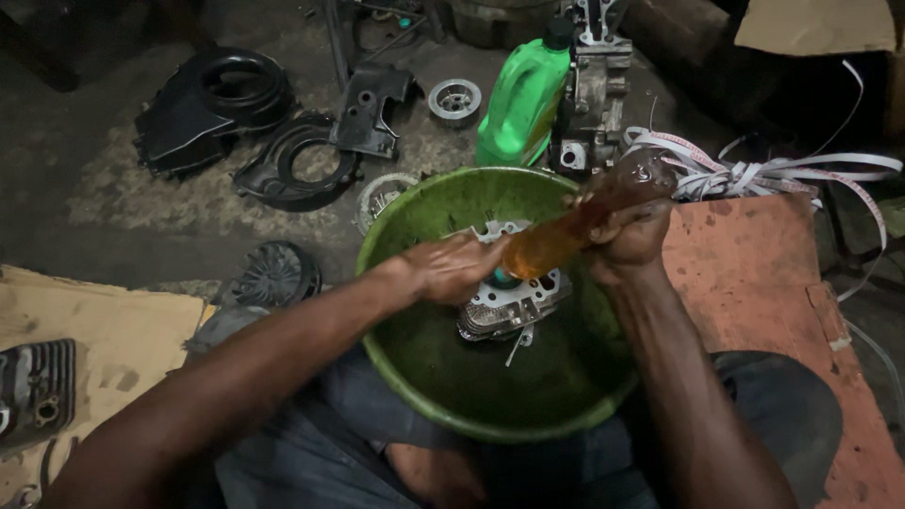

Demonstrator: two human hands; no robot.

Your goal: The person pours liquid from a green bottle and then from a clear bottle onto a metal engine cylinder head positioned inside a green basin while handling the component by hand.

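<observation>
- Green plastic makes up the round basin (405, 372), which sits between the person's knees and holds one metal engine part (514, 303), a pale finned casting with round openings, lying near its middle.
- The right hand (633, 236) is wrapped around one clear plastic bottle (575, 226) of amber liquid, tipped neck-down so its mouth hangs just over the engine part.
- The left hand (452, 269) reaches in from the left with its fingers curled over the bottle's lower end; whether it grips the neck or the cap cannot be told, since the hand covers that spot.
- Both forearms cross the basin's near rim and hide part of its inside.
- Just beyond the far rim stands one green jug (520, 99) with a dark cap, touching or nearly touching one grey engine block (592, 99) at its right.
- A tangle of white strapping bands (754, 174) lies right of the block, spilling over one reddish board (754, 273) on which the right elbow side rests.
- On the dark floor to the upper left lie three black plastic covers (212, 104), close together.
- Two round metal parts show: one pulley (455, 100) near the jug and one ring (382, 196) against the basin's far-left rim.
- One dark finned wheel (273, 275) lies left of the basin.
- One sheet of cardboard (104, 330) at the lower left carries one finned cylinder head (36, 391).
</observation>
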